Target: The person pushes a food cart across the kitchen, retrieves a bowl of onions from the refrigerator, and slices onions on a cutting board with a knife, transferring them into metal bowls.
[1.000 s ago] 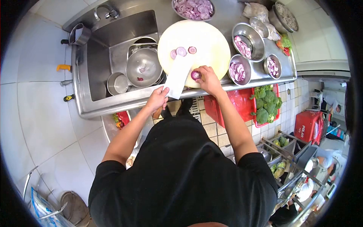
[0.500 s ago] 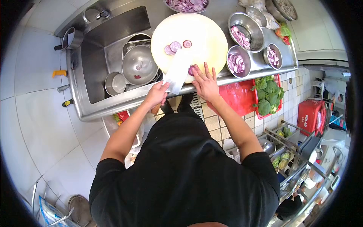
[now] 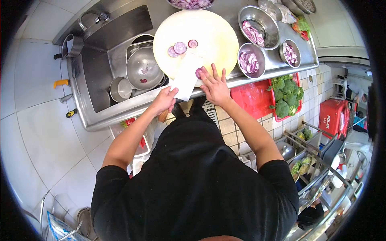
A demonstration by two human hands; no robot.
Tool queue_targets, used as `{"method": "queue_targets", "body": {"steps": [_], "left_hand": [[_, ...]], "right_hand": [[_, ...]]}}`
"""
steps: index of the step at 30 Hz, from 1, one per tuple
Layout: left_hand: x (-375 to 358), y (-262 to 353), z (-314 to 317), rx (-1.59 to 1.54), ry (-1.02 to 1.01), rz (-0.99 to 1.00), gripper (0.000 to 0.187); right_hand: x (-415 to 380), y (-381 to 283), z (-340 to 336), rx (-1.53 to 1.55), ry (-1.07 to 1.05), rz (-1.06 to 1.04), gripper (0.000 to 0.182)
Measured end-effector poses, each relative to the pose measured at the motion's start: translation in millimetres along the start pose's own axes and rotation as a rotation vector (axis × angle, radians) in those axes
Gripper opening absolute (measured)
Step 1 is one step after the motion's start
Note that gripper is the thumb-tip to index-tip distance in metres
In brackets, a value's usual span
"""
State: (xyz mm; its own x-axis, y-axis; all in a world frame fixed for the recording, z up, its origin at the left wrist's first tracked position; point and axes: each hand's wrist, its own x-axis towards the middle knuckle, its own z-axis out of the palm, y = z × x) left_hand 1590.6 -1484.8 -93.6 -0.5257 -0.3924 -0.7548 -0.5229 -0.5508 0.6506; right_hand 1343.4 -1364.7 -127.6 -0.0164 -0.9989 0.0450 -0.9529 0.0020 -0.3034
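Observation:
My left hand (image 3: 163, 100) is closed around the handle of a cleaver (image 3: 187, 79). Its broad, bright blade lies over the near edge of the round cutting board (image 3: 217, 30). Just right of the blade is a piece of red onion (image 3: 198, 73) on the board. My right hand (image 3: 216, 88) touches or nearly touches that piece with its thumb-side fingers, the other fingers spread over the board. Farther up the board are two pale onion slices (image 3: 179, 48), overlapping, and a smaller, darker onion piece (image 3: 193, 43).
Right of the board, metal bowls (image 3: 257, 74) hold sliced onion; another bowl (image 3: 191, 5) stands behind. A sink (image 3: 96, 80) on the left contains pans and a bowl (image 3: 140, 74). Below the counter's right edge are a red tray (image 3: 251, 100) and broccoli (image 3: 286, 96) in a basket.
The whole view has shifted slightly, moving the board a little left and up in the picture. Both hands keep nearly the same pose, the left still on the cleaver.

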Motion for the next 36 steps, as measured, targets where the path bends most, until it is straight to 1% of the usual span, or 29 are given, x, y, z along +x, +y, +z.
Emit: {"method": "queue_targets", "body": {"steps": [3,6,9,12,13,16,17,20,23,29,36], "left_hand": [[15,3,16,-0.051,-0.005,0.006,0.032],[18,5,16,-0.058,-0.010,0.008,0.032],[17,10,17,-0.077,-0.018,-0.015,0.032],[21,2,4,-0.040,-0.054,0.012,0.033],[17,6,-4,-0.023,-0.076,0.021,0.033],[5,17,-18,0.008,-0.124,-0.056,0.032],[6,20,-16,0.040,-0.119,-0.058,0.031],[22,11,-4,-0.023,-0.127,-0.009,0.032],[21,11,3,-0.027,-0.111,0.013,0.032],[20,12,25,-0.112,-0.033,-0.003,0.032],[28,0,56,0.026,0.128,0.111,0.040]], "right_hand": [[-1,0,-3,0.025,-0.011,0.002,0.062],[-1,6,-3,0.111,-0.008,-0.028,0.063],[-6,5,0,0.124,0.001,0.001,0.063],[-7,3,0,-0.002,-0.022,-0.001,0.062],[-7,3,-1,-0.003,-0.027,-0.007,0.061],[-8,2,-3,0.013,-0.027,-0.021,0.060],[-8,2,-4,0.029,-0.017,-0.023,0.060],[-8,5,-4,0.090,-0.022,-0.029,0.059],[-7,10,-5,0.106,-0.030,-0.034,0.059],[-8,11,-3,0.151,-0.041,-0.037,0.059],[-9,6,-10,0.135,-0.096,-0.061,0.058]]}}
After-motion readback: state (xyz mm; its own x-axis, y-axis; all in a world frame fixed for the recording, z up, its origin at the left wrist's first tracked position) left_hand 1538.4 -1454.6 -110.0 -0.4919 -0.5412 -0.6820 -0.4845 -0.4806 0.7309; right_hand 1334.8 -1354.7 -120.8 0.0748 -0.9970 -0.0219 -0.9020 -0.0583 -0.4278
